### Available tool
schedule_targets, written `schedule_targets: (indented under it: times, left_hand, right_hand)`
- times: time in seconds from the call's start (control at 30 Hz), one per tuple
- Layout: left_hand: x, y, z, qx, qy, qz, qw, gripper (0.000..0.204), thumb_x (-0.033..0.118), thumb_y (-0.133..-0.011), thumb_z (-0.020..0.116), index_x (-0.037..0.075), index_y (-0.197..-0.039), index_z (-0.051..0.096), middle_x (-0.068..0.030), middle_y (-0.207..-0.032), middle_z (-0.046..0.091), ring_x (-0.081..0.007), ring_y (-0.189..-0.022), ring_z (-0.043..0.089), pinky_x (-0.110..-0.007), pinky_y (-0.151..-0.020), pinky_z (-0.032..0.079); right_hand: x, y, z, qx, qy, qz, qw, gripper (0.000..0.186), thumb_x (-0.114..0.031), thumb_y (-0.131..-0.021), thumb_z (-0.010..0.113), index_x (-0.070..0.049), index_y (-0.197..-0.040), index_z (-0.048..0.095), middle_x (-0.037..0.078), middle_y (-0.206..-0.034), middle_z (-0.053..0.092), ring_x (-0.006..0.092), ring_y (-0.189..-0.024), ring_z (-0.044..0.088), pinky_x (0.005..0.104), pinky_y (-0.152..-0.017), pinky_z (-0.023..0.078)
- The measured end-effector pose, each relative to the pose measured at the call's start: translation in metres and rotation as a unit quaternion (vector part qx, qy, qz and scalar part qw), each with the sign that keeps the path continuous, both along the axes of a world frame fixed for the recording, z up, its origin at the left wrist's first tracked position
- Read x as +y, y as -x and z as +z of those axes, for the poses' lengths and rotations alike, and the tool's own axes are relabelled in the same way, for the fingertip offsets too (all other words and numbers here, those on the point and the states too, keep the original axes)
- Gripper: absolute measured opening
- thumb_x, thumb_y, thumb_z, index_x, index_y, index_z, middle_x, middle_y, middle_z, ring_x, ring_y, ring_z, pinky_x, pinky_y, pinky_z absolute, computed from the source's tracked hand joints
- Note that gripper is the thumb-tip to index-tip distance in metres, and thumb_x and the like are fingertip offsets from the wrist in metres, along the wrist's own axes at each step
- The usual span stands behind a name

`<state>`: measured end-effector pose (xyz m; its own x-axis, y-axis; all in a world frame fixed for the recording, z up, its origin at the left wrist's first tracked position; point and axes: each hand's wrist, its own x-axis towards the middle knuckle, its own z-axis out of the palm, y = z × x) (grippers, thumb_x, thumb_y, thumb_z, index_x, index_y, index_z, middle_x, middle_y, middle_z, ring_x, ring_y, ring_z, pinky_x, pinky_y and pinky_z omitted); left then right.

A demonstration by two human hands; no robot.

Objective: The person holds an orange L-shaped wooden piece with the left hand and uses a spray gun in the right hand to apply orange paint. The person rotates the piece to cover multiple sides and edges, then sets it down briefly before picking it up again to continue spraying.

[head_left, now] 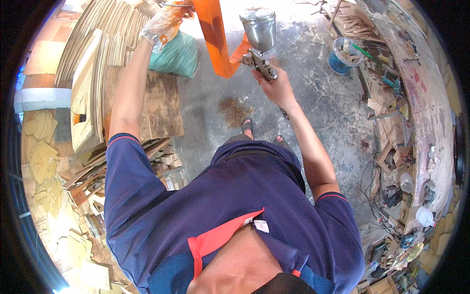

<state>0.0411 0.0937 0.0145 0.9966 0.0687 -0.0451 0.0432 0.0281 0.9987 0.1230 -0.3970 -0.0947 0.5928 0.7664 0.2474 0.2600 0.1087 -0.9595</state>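
The right hand (277, 87) is closed around the grip of a metal spray gun (263, 65), its fingers wrapped under the gun's body, with a silvery paint cup (258, 30) standing on top. The gun's front end points left at an orange angled panel (214, 44), just beside it, though whether the two touch I cannot tell. That panel hangs in the upper middle of the view, above the floor: a long, flat, straight-edged arm slants down from the top edge to a sharp lower corner, where a shorter arm turns up to the right and passes behind the gun. Its colour is a strong, even orange, smooth and slightly shiny, with a browner shaded patch on the upper part of the long arm. The left hand (169, 23) is raised to the left of the panel in a clear plastic glove smeared with orange; a thin dark rod (180, 5) shows by its fingers, but I cannot tell whether they are clamped on it. Below that hand sits a green plastic bag (175, 56), near stacked thin wooden sheets (100, 36). Farther right, a blue bucket (341, 60) stands on the stained grey floor (205, 105).
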Motion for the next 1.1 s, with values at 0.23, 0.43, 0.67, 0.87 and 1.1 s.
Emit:
schedule_targets:
  times: [0.23,0.43,0.67,0.87,1.1]
  left_hand:
    - [-0.026,-0.001,0.006,-0.026,-0.075,-0.011,0.997,0.039,0.022,-0.101,0.061,0.0,-0.132,0.058,-0.0135,-0.12,0.065,-0.0231,-0.104,0.064,-0.034,-0.09,0.053]
    - [-0.063,0.008,0.028,-0.021,-0.106,-0.002,0.994,0.034,0.024,-0.103,0.059,0.001,-0.128,0.06,-0.0095,-0.115,0.067,-0.0189,-0.102,0.065,-0.029,-0.092,0.053]
    - [-0.069,0.001,0.024,-0.034,-0.113,0.009,0.993,0.033,0.025,-0.103,0.058,0.002,-0.127,0.062,-0.0073,-0.115,0.068,-0.0179,-0.101,0.065,-0.034,-0.095,0.052]
    - [-0.081,0.001,0.023,-0.04,-0.093,0.064,0.993,0.032,0.026,-0.101,0.061,0.001,-0.119,0.067,-0.0076,-0.107,0.069,-0.0165,-0.094,0.064,-0.031,-0.086,0.05]
    - [-0.092,0.006,0.026,-0.039,-0.128,0.075,0.988,0.034,0.028,-0.102,0.061,0.002,-0.123,0.065,-0.006,-0.11,0.069,-0.0158,-0.096,0.064,-0.031,-0.087,0.05]
  right_hand:
    - [0.004,0.016,-0.055,0.05,0.137,0.002,0.989,0.03,-0.025,-0.091,0.073,0.002,-0.103,0.07,0.017,-0.071,0.068,0.0181,-0.063,0.061,0.0382,-0.063,0.05]
    - [0.0,0.03,-0.067,0.022,0.179,0.009,0.984,0.031,-0.024,-0.091,0.071,0.004,-0.106,0.066,0.021,-0.078,0.07,0.0296,-0.071,0.07,0.0416,-0.069,0.051]
    - [0.0,0.013,0.02,-0.024,0.04,0.014,0.999,0.023,-0.016,-0.093,0.069,0.002,-0.106,0.066,0.022,-0.076,0.068,0.0198,-0.071,0.069,0.0386,-0.065,0.05]
    - [0.009,-0.008,0.099,-0.075,-0.017,-0.018,0.997,0.02,-0.016,-0.095,0.067,0.003,-0.101,0.068,0.017,-0.073,0.07,0.0136,-0.065,0.064,0.0341,-0.06,0.048]
    - [0.02,-0.028,0.149,-0.099,-0.046,-0.03,0.994,0.023,-0.021,-0.096,0.069,0.0,-0.105,0.07,0.007,-0.075,0.068,0.0099,-0.069,0.057,0.0325,-0.065,0.05]
